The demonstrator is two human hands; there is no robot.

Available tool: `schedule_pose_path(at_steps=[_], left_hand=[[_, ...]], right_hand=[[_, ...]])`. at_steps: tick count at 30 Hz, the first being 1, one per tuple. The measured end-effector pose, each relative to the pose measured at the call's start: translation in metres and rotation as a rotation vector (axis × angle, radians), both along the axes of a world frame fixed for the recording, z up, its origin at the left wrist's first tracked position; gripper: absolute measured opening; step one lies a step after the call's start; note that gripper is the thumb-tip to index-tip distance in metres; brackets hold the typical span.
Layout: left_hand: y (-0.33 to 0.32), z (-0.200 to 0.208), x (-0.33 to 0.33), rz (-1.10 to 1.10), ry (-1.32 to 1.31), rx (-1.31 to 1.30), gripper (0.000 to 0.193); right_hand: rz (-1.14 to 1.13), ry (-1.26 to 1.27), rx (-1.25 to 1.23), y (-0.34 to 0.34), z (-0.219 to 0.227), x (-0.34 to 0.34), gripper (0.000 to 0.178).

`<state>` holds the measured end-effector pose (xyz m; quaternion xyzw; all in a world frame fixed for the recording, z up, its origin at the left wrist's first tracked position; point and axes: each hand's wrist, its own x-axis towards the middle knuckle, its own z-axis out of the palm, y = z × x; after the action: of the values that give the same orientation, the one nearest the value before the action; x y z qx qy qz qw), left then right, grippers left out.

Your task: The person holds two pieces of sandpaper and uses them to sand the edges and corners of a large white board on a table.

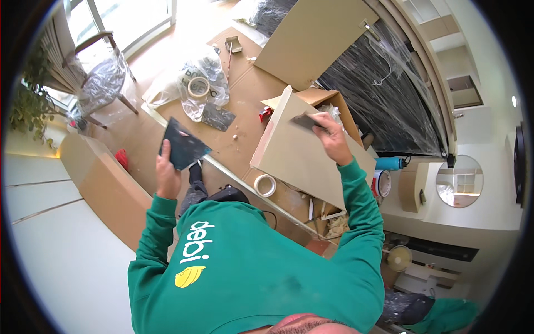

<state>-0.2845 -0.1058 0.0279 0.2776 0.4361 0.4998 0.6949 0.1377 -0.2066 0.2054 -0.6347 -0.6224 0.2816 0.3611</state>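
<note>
My left hand [168,173] grips a dark, flat, square filling blade [182,145], held up at chest height with a little pale smear on its face. My right hand [332,139] is closed round a smaller putty knife [303,121]. The knife lies low over the beige panel [303,150], near its far edge; whether it touches the surface I cannot tell. Beneath the panel's far side stands an open cardboard box [334,99]. Along the panel's left edge runs a pale, rough strip.
Masking tape rolls [265,185] lie on the cardboard sheet [242,92], beside plastic bags [214,72] and a dark grey sheet [218,117]. Another beige panel [311,42] leans against plastic-wrapped furniture. A wrapped chair [103,83] stands left; a green-sleeved person [448,316] is at lower right.
</note>
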Motion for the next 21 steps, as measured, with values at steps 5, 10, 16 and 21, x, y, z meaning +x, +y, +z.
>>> schedule_pose_path(at_steps=[5,10,16,21], left_hand=[[-0.003,0.011,-0.019,0.065,-0.544,-0.213,0.035],[-0.011,-0.001,-0.028,0.197,-0.533,-0.344,0.033],[-0.008,-0.014,-0.042,0.234,-0.500,-0.366,0.032],[0.002,-0.009,-0.040,0.234,-0.471,-0.350,0.032]], right_hand=[[0.273,-0.983,0.216,0.031,-0.034,0.001,0.048],[0.304,-1.098,0.216,0.050,-0.066,0.003,0.045],[0.309,-1.125,0.184,0.055,-0.080,0.011,0.048],[0.309,-1.083,0.178,0.056,-0.085,0.008,0.054]])
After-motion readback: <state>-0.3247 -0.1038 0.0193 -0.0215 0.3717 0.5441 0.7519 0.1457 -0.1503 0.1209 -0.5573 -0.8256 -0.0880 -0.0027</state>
